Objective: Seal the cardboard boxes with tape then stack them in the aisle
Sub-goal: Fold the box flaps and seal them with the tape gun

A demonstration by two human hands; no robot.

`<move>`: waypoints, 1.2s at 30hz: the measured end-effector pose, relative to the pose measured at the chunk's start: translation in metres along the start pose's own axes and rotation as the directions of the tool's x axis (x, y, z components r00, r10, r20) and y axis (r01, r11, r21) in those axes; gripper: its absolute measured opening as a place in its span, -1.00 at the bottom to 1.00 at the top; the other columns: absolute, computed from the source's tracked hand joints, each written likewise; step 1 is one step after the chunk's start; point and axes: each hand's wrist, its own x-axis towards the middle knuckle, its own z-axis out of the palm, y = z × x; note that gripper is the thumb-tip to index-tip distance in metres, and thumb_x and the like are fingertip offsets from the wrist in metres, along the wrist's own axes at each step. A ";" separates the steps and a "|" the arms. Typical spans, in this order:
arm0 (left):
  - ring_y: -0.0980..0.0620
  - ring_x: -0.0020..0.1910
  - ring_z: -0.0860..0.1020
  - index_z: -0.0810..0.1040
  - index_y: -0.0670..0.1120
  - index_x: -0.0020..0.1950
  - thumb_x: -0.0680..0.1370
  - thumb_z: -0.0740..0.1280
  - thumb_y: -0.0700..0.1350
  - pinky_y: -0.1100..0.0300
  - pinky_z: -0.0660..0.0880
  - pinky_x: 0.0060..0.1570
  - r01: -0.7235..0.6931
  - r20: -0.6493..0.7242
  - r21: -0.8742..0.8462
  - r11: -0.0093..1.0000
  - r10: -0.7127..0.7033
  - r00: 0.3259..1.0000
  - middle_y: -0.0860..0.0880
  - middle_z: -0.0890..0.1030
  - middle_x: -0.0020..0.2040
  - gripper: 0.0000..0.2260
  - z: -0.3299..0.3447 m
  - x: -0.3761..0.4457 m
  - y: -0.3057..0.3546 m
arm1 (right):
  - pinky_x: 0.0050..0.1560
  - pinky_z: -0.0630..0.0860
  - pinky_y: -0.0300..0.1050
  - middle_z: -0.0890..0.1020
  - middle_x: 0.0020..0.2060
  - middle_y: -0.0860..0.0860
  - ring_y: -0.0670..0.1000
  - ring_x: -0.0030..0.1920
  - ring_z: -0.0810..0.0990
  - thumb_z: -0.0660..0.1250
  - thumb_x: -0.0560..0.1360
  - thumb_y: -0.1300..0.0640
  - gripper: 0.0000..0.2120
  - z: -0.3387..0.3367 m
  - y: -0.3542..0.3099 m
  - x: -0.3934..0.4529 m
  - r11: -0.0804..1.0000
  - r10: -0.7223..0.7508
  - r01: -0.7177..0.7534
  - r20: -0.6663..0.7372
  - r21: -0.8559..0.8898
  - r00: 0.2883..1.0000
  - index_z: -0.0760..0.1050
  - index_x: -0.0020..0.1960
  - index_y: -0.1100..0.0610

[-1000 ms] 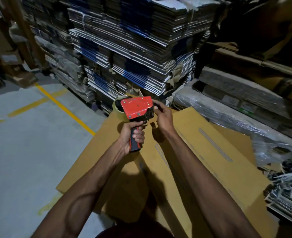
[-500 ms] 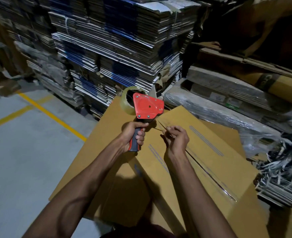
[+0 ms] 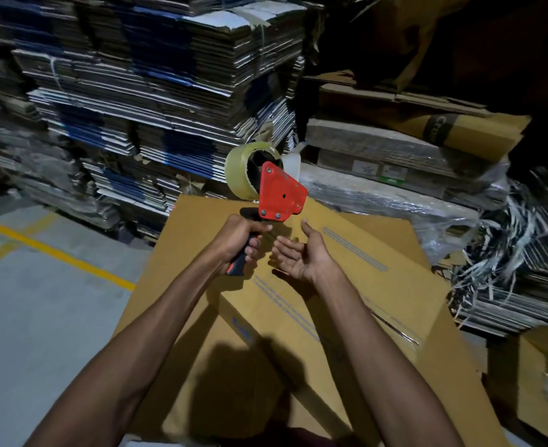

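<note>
Stacks [image 3: 156, 101] of flattened cartons fill the back wall, with wrapped bundles [image 3: 395, 188] to the right and a grey floor [image 3: 40, 317] crossed by a yellow line [image 3: 56, 253] on the left. In front of the person lies a big brown box [image 3: 363, 301], its flaps closed, the centre seam running away towards the bundles. Above it the left hand [image 3: 240, 240] is wrapped tight round the handle of a red tape gun [image 3: 280, 195], held upright off the box, the clear tape roll [image 3: 243, 169] at its far side. The right hand [image 3: 305, 256] floats just beside the gun, palm up, fingers loose, holding nothing.
</note>
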 end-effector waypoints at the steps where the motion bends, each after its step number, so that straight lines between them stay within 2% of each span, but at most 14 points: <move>1: 0.04 -0.55 0.21 0.39 -0.08 -0.20 0.61 0.38 -0.18 0.21 0.16 -0.51 -0.009 0.004 0.029 1.000 0.009 1.000 0.01 0.29 -0.45 -0.77 0.001 0.001 0.001 | -0.34 0.58 -0.17 0.73 -0.28 0.10 0.04 -0.35 0.69 0.27 0.66 -0.11 -0.56 0.001 -0.007 0.002 1.000 -0.016 0.016 -0.040 -0.023 0.999 0.63 -0.13 0.23; 3: 0.03 -0.54 0.21 0.41 -0.12 -0.12 0.60 0.38 -0.18 0.21 0.16 -0.52 -0.016 0.001 0.083 0.996 0.016 1.000 0.00 0.29 -0.45 -0.82 0.003 0.002 0.002 | -0.54 0.45 -0.29 0.63 -0.46 0.06 -0.03 -0.54 0.59 0.21 0.66 0.18 -0.78 0.002 -0.022 0.005 0.992 -0.087 0.075 -0.114 -0.100 0.990 0.52 -0.12 0.20; 5: 0.02 -0.54 0.21 0.43 -0.13 -0.14 0.60 0.39 -0.18 0.20 0.16 -0.50 -0.023 0.001 0.130 0.991 0.023 1.000 -0.02 0.29 -0.44 -0.82 0.003 0.002 0.003 | -0.59 0.37 -0.29 0.58 -0.43 0.13 -0.02 -0.60 0.50 0.16 0.62 0.29 -0.81 -0.001 -0.038 0.008 0.953 -0.205 0.163 -0.148 -0.256 0.968 0.50 -0.10 0.25; 8: 0.02 -0.53 0.24 0.52 -0.11 -0.20 0.60 0.39 -0.20 0.18 0.18 -0.48 -0.061 -0.004 0.221 0.973 0.063 0.998 -0.03 0.33 -0.44 -0.83 0.001 0.001 0.006 | -0.52 0.46 -0.19 0.62 -0.34 0.21 0.03 -0.47 0.55 0.28 0.62 0.29 -0.72 -0.006 -0.063 0.013 0.702 -0.473 0.353 -0.034 -0.618 0.880 0.58 -0.25 0.25; 10: 0.01 -0.52 0.27 0.60 -0.15 -0.18 0.59 0.39 -0.20 0.19 0.22 -0.49 -0.084 -0.027 0.286 0.955 0.096 0.995 -0.03 0.36 -0.44 -0.86 0.000 0.002 0.005 | -0.45 0.54 -0.14 0.67 -0.37 0.17 0.03 -0.42 0.60 0.40 0.60 0.24 -0.64 -0.006 -0.076 0.016 0.508 -0.546 0.414 0.090 -0.755 0.833 0.59 -0.37 0.20; 13: 0.00 -0.49 0.31 0.61 -0.27 -0.13 0.55 0.40 -0.16 0.17 0.25 -0.47 -0.106 -0.081 0.320 0.942 0.138 0.987 -0.04 0.40 -0.43 -0.83 -0.006 0.006 0.004 | -0.48 0.50 -0.17 0.70 -0.36 0.16 -0.03 -0.47 0.58 0.51 0.55 0.19 -0.72 0.000 -0.090 0.028 0.344 -0.589 0.435 0.170 -0.832 0.790 0.67 -0.33 0.20; 17: 0.01 -0.50 0.38 0.62 -0.13 -0.09 0.55 0.41 -0.14 0.14 0.31 -0.46 -0.134 -0.122 0.424 0.896 0.203 0.972 -0.01 0.48 -0.42 -0.93 -0.021 0.008 0.008 | -0.41 0.50 -0.16 0.63 -0.45 0.06 -0.07 -0.47 0.55 0.41 0.41 0.41 -0.72 0.016 -0.110 0.045 0.139 -0.693 0.431 0.223 -0.891 0.685 0.63 -0.41 0.16; 19: 0.04 -0.48 0.42 0.64 -0.11 -0.02 0.54 0.41 -0.13 0.12 0.36 -0.43 -0.129 -0.139 0.490 0.862 0.223 0.965 0.00 0.52 -0.39 -0.93 -0.030 0.006 0.007 | -0.37 0.54 -0.12 0.68 -0.39 0.08 -0.05 -0.40 0.58 0.50 0.43 0.34 -0.78 0.017 -0.123 0.055 0.071 -0.715 0.413 0.242 -0.908 0.656 0.65 -0.36 0.16; 22: 0.06 -0.48 0.41 0.63 -0.16 -0.04 0.55 0.41 -0.17 0.12 0.36 -0.44 -0.112 -0.160 0.498 0.860 0.218 0.963 0.00 0.50 -0.39 -0.93 -0.046 0.004 0.003 | -0.30 0.57 -0.08 0.70 -0.28 0.14 -0.02 -0.34 0.59 0.55 0.50 0.18 -0.84 0.009 -0.147 0.070 0.033 -0.747 0.397 0.241 -0.917 0.619 0.67 -0.22 0.21; 25: 0.05 -0.49 0.38 0.61 -0.21 -0.05 0.55 0.42 -0.20 0.13 0.32 -0.47 -0.077 -0.195 0.461 0.884 0.186 0.963 -0.01 0.48 -0.40 -0.92 -0.060 0.007 -0.003 | -0.27 0.63 -0.06 0.70 -0.29 0.07 -0.01 -0.31 0.67 0.56 0.50 0.07 -0.81 0.001 -0.168 0.085 -0.007 -0.792 0.393 0.245 -0.919 0.559 0.68 -0.18 0.18; 27: 0.01 -0.46 0.38 0.61 -0.23 -0.05 0.54 0.41 -0.21 0.11 0.31 -0.45 -0.054 -0.199 0.438 0.897 0.155 0.968 -0.04 0.48 -0.39 -0.92 -0.063 0.013 -0.008 | -0.24 0.66 -0.05 0.71 -0.29 0.06 -0.02 -0.29 0.69 0.57 0.49 0.05 -0.79 0.002 -0.176 0.097 -0.037 -0.784 0.382 0.264 -0.923 0.562 0.69 -0.17 0.19; 30: 0.00 -0.45 0.37 0.62 -0.18 -0.07 0.54 0.43 -0.20 0.09 0.30 -0.44 -0.030 -0.208 0.425 0.905 0.129 0.970 0.01 0.48 -0.43 -0.95 -0.064 0.023 -0.012 | -0.19 0.68 -0.07 0.71 -0.27 0.06 -0.03 -0.28 0.68 0.58 0.48 0.05 -0.79 0.002 -0.184 0.117 0.034 -0.742 0.391 0.239 -0.920 0.626 0.70 -0.15 0.20; 33: 0.06 -0.48 0.39 0.63 -0.11 -0.07 0.53 0.45 -0.16 0.12 0.32 -0.45 -0.014 -0.205 0.462 0.887 0.122 0.971 0.07 0.49 -0.46 -0.96 -0.065 0.035 -0.016 | -0.17 0.59 -0.07 0.70 -0.30 0.07 -0.05 -0.32 0.60 0.62 0.44 -0.03 -0.67 -0.005 -0.197 0.136 0.175 -0.664 0.378 0.175 -0.909 0.727 0.72 -0.17 0.27; 36: 0.08 -0.44 0.43 0.63 -0.11 -0.09 0.53 0.43 -0.17 0.15 0.36 -0.40 -0.003 -0.208 0.467 0.884 0.113 0.972 0.08 0.52 -0.41 -0.97 -0.066 0.045 -0.021 | -0.27 0.54 -0.29 0.68 -0.24 0.10 -0.18 -0.40 0.60 0.63 0.43 0.10 -0.67 -0.012 -0.207 0.143 0.279 -0.569 0.393 0.179 -0.876 0.802 0.70 -0.04 0.38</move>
